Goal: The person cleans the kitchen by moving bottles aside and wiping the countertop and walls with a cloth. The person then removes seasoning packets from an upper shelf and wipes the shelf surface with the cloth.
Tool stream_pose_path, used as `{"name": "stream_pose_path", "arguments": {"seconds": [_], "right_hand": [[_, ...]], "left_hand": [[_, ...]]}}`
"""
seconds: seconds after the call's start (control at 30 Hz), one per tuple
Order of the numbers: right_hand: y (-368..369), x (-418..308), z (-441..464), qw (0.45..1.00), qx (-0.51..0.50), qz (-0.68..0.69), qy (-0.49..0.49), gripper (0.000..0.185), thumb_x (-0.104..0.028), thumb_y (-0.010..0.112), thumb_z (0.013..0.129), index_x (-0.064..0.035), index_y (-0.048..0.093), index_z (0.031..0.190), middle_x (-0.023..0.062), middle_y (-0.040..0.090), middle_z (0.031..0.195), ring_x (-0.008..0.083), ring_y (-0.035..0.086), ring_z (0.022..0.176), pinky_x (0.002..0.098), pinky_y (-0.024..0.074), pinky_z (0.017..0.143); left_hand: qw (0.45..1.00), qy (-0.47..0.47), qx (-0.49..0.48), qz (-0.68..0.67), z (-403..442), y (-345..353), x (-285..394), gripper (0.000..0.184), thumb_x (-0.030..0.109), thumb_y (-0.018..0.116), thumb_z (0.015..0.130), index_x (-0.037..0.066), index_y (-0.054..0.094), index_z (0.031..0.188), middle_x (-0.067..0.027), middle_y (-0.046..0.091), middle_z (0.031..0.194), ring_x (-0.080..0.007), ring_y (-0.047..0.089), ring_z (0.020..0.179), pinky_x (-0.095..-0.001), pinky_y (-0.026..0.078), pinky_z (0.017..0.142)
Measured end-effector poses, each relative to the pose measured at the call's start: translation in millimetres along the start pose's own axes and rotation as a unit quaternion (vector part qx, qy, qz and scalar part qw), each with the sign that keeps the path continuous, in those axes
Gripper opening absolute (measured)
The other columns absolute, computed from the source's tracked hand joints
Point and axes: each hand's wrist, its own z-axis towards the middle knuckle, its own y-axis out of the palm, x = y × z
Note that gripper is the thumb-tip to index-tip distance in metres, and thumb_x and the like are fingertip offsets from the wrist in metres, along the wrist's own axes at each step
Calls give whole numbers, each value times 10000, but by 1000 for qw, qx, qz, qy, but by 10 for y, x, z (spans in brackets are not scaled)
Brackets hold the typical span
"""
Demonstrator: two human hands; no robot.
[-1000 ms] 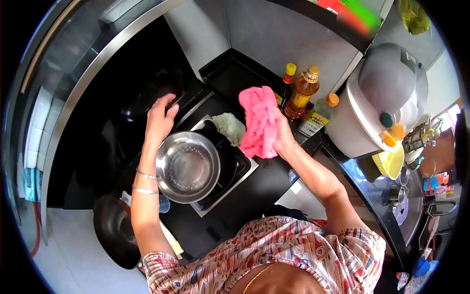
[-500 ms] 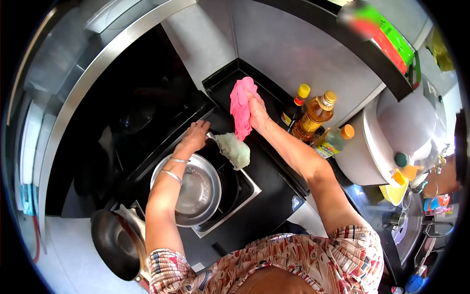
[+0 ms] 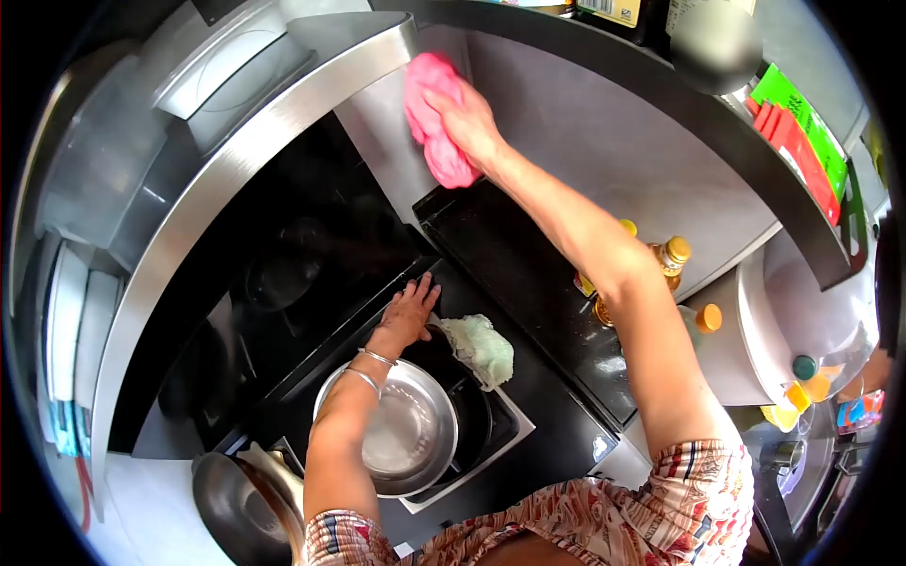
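My right hand (image 3: 464, 121) is closed round a bunched pink cloth (image 3: 436, 94), held against the grey wall near the end of the steel hood edge. Lower down, my left hand (image 3: 408, 313) rests with fingers spread on the black ledge behind the stove. Close to its fingertips lies a crumpled pale green cloth (image 3: 479, 349) at the back of the burner. Under my left forearm, a round metal pan (image 3: 408, 434) sits on the stove, partly covered by the arm.
Bottles with yellow and orange caps (image 3: 675, 253) stand behind my right forearm, beside a large pale cooker (image 3: 746, 330). A dark wok (image 3: 241, 509) is at the lower left. The curved hood edge (image 3: 217, 123) and a dark shelf edge (image 3: 604, 66) arch overhead.
My right hand has moved the pink cloth from above the black back counter up to the wall. My left hand's fingers have spread on the ledge. The whole view has shifted.
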Motion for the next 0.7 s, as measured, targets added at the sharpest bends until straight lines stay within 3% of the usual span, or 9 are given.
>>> {"name": "stream_pose_path", "arguments": {"seconds": [0.03, 0.1, 0.13, 0.2, 0.23, 0.3, 0.33, 0.43, 0.7], "right_hand": [[100, -82, 116, 997, -2, -50, -61, 434, -239, 603, 815, -56, 524, 1201, 162, 576, 1131, 244, 543, 1064, 337, 428, 891], [302, -336, 273, 991, -40, -96, -88, 429, -264, 630, 779, -92, 557, 1166, 208, 542, 1143, 330, 543, 1041, 376, 445, 866], [453, -276, 387, 991, -39, -94, -89, 429, -264, 630, 779, -92, 557, 1166, 208, 542, 1143, 330, 543, 1041, 376, 445, 866], [713, -202, 546, 936, 36, -298, -185, 458, -207, 665, 735, -110, 537, 1163, 210, 487, 1110, 388, 511, 990, 411, 463, 811], [718, -147, 526, 937, 39, -296, -183, 458, -207, 665, 735, -110, 537, 1163, 210, 487, 1110, 388, 511, 990, 411, 463, 811], [762, 8, 415, 882, 84, -309, -345, 526, -132, 688, 682, -96, 496, 1171, 196, 425, 1060, 395, 477, 956, 441, 466, 756], [711, 73, 396, 862, 55, -343, -370, 591, -68, 681, 653, -118, 461, 1199, 179, 403, 1038, 371, 465, 955, 436, 464, 740], [550, 351, 304, 833, -22, -371, -410, 594, -52, 666, 655, -149, 473, 1209, 168, 418, 1037, 357, 472, 942, 425, 459, 747], [-134, 1145, -372, 831, -174, -466, -249, 503, -78, 610, 738, -184, 491, 1216, 171, 449, 1060, 360, 492, 986, 421, 449, 833]], "left_hand": [[1000, -2, 10, 1, -7, 25, -8, 972, 323, 772, 625, 145, 230, 1413, -106, 114, 1486, -306, 287, 1285, -398, 365, 978], [999, 3, 30, 9, 2, 76, -33, 964, 341, 778, 610, 137, 266, 1401, -118, 141, 1479, -303, 294, 1280, -388, 370, 963], [1000, 4, 24, 3, 3, 49, -37, 961, 338, 775, 614, 139, 263, 1403, -113, 138, 1481, -301, 293, 1280, -385, 365, 966], [1000, 5, 15, -12, -22, 11, -27, 948, 322, 766, 630, 144, 254, 1408, -98, 132, 1485, -296, 286, 1282, -380, 347, 978], [1000, 5, 12, -9, -23, 17, -33, 948, 322, 766, 630, 144, 254, 1408, -98, 132, 1485, -296, 286, 1282, -380, 347, 978], [999, 12, 28, 13, -19, 40, -46, 954, 364, 760, 626, 149, 256, 1407, -110, 141, 1479, -309, 327, 1244, -380, 360, 970], [999, 12, 32, 2, -18, 39, -47, 957, 340, 765, 621, 145, 256, 1407, -88, 138, 1485, -306, 320, 1247, -382, 365, 961], [1000, 19, 22, -4, -17, 13, -45, 958, 316, 769, 613, 137, 261, 1405, -65, 138, 1488, -302, 312, 1250, -386, 369, 950], [1000, 2, -4, -17, -24, -35, -1, 957, 291, 774, 623, 132, 250, 1409, -44, 125, 1492, -280, 308, 1258, -389, 336, 987]]}}
